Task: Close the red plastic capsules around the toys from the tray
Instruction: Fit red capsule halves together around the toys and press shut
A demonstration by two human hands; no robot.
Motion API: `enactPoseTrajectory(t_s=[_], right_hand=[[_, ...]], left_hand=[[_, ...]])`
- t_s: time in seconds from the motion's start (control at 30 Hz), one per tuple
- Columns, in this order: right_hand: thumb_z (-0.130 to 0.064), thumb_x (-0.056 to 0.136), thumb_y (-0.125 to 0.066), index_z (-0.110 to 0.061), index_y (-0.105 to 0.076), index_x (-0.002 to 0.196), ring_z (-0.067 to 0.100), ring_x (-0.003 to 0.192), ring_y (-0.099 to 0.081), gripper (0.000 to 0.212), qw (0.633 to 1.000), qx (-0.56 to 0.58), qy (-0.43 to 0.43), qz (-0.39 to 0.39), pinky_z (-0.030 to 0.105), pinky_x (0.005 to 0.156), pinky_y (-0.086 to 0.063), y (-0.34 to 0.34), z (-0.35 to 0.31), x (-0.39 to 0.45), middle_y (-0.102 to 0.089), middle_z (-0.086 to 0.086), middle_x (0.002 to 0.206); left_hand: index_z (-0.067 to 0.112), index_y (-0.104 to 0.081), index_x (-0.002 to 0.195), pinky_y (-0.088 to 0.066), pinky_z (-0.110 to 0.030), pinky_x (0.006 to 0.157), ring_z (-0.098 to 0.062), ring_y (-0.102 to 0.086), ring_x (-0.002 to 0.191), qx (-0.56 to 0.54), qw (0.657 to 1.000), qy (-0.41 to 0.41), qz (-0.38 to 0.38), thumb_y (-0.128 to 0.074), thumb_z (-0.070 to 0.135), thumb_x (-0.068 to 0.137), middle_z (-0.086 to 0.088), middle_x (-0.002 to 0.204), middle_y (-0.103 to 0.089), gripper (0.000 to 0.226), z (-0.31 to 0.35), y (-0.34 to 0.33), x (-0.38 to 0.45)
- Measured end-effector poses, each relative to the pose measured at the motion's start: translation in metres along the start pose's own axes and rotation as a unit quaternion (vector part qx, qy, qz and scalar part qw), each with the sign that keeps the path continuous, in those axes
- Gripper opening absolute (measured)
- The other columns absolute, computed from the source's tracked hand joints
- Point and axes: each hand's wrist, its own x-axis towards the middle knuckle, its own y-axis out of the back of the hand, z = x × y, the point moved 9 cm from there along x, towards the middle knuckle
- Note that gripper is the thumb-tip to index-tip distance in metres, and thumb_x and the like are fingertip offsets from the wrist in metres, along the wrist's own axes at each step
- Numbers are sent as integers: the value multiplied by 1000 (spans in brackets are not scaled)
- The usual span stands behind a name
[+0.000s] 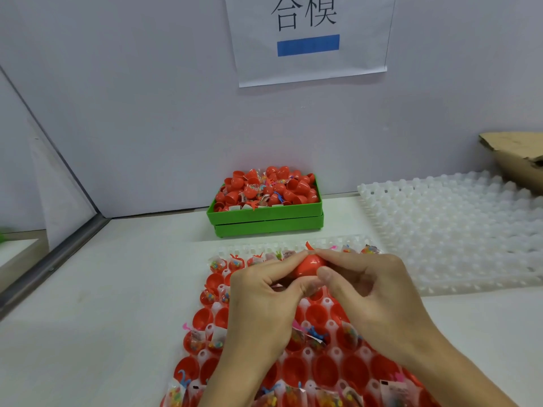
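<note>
On the table (102, 318): near tray (332, 359) in front, with capsule halves (320, 315) and toys (349, 336) in its cups. Behind it, bin (266, 214) against the wall (147, 113); to the right, empty tray (458, 230). Above the near tray, both hands, left hand (264, 292) and right hand (373, 286), on one capsule (308, 267).

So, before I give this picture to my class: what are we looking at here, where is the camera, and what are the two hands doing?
There is no machine here. The one picture comes from a camera worn on a person's head, looking forward and down at their own bare hands. The left hand and right hand together grip one red capsule by the fingertips, above a white tray whose pockets hold red capsule halves and small bagged toys. Behind it stands a green bin heaped with more red halves and toys. To the right lies an empty white tray, with torn cardboard behind it. A paper sign hangs on the wall.
</note>
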Motion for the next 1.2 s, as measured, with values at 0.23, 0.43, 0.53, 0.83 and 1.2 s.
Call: enactPoseTrajectory(t_s=[0.23, 0.43, 0.53, 0.83, 1.2], right_hand=[[-6, 71, -82, -18, -76, 92, 31, 83, -71, 25, 997, 51, -64, 5, 46, 79, -57, -13, 7, 0, -76, 8, 82], [0, 76, -77, -27, -79, 87, 9, 82, -74, 29, 984, 147, -100, 30, 20, 74, -58, 1, 15, 3, -78, -5, 84], [4, 77, -74, -29, -80, 86, 12, 86, -75, 35, 980, 185, -76, -2, 18, 74, -56, -9, 4, 1, -78, -2, 87], [17, 77, -68, -24, -76, 90, 6, 93, -72, 44, 987, 154, -48, -11, 14, 82, -53, -15, -1, 0, -78, -8, 91], [5, 68, -77, -34, -81, 82, 11, 89, -74, 42, 977, 203, -51, -43, 16, 76, -55, -16, -2, 4, -78, -3, 89]], left_hand=[[9, -76, 108, -46, -16, 56, -5, -52, 61, 243, 951, -193, -2, -73, 15, 78, 3, 64, -65, 31, 27, -13, -8], [23, -70, 118, -56, -25, 81, -11, -68, 98, -23, 998, -16, -63, -77, 43, 75, 7, 103, -70, 48, 3, -2, 2], [18, -67, 123, -57, -34, 88, -18, -66, 114, -251, 951, 143, -107, -82, 55, 68, -1, 121, -70, 68, -20, -16, -2], [25, -80, 97, -58, -31, 80, -25, -72, 101, -293, 942, 150, -59, -70, 32, 77, -8, 101, -76, 23, -21, -27, -7], [7, -76, 101, -59, -31, 77, -26, -71, 101, -347, 915, 202, -47, -63, 20, 78, -16, 105, -74, 30, -27, -29, -8]])
